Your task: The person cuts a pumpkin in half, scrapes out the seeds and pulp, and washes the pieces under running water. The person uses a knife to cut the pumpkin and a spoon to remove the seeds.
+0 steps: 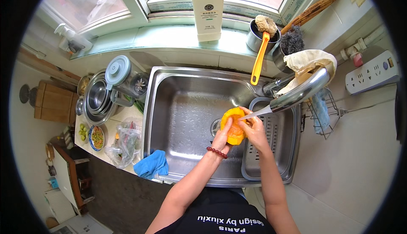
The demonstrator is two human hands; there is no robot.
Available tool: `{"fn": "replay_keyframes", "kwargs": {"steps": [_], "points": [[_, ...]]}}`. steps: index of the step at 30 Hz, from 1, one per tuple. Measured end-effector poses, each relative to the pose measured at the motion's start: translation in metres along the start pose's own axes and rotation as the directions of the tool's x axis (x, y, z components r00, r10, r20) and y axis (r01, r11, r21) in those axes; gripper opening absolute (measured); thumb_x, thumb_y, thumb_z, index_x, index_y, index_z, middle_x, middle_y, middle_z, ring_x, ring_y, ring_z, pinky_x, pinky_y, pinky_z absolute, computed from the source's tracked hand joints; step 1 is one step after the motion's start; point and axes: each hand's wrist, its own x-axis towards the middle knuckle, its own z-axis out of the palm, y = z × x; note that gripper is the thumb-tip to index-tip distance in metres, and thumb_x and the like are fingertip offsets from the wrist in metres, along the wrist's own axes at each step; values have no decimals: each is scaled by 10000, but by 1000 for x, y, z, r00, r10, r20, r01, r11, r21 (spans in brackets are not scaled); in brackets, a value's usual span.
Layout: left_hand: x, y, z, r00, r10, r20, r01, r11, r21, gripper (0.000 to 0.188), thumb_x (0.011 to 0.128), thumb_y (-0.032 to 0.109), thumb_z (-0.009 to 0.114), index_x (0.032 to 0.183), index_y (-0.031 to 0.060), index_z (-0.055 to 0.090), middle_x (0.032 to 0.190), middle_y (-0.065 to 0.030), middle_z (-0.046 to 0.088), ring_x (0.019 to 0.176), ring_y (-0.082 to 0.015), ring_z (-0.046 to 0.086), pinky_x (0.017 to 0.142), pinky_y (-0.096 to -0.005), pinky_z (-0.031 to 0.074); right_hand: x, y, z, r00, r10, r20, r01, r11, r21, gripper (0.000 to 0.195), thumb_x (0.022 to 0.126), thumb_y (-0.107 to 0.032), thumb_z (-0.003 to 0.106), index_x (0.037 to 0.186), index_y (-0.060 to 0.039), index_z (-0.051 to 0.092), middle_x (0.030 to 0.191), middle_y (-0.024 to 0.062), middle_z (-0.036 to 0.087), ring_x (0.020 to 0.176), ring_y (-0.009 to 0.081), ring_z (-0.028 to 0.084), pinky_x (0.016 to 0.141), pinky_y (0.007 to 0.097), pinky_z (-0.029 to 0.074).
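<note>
A hollowed piece of orange pumpkin (235, 137) is held over the stainless steel sink (184, 113), its cut side facing up. My left hand (222, 136) grips it from the left, thumb over the rim, with a red bead bracelet at the wrist. On its right edge rests my right hand (254, 130), fingers at the hollow. Water (256, 113) runs from the chrome faucet (300, 89) into the orange flesh. Behind the pumpkin, the drain (216, 127) is partly hidden.
Right in the sink sits a grey-rimmed drain basket (270, 138). A blue cloth (152, 164) drapes over the front left corner. Steel bowls (97, 95), a blender jug (133, 81) and plastic bags (125, 143) crowd the left counter. An orange-handled brush (261, 57) leans from a metal cup.
</note>
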Motion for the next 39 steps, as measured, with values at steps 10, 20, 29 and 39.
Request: {"fn": "replay_keyframes", "kwargs": {"steps": [10,20,29,39], "points": [[-4,3,-9,990,140,16,-141,978,153,403,848,363,541,1112,60,512,1058,-55,563,954,-165,560,816,-301,469,-5,33,9,998,19,-59,-33,971,-238,241,748,-171,651,887,7,569,768,126,631,721,201,621,639,320,466],[-10,13,-44,998,56,12,-56,998,22,398,836,209,582,1174,54,441,1138,-84,518,1042,-208,528,891,-353,452,-1,40,16,990,43,-134,-37,998,46,427,826,-227,600,1142,38,488,1014,117,573,950,175,539,822,290,417],[-19,21,-53,985,158,76,-155,987,-41,432,827,250,583,1202,106,423,1134,-58,519,1056,-201,510,905,-364,439,-5,43,14,898,348,270,-439,669,600,508,738,-8,619,1200,0,409,1120,112,524,1032,216,530,858,326,455],[8,41,-185,797,144,-587,-153,988,34,351,847,123,546,1181,76,447,1122,-99,529,1018,-261,528,873,-433,446,9,73,46,953,285,-105,-227,897,380,251,800,5,536,1046,9,484,970,86,565,874,163,572,749,276,475]]}}
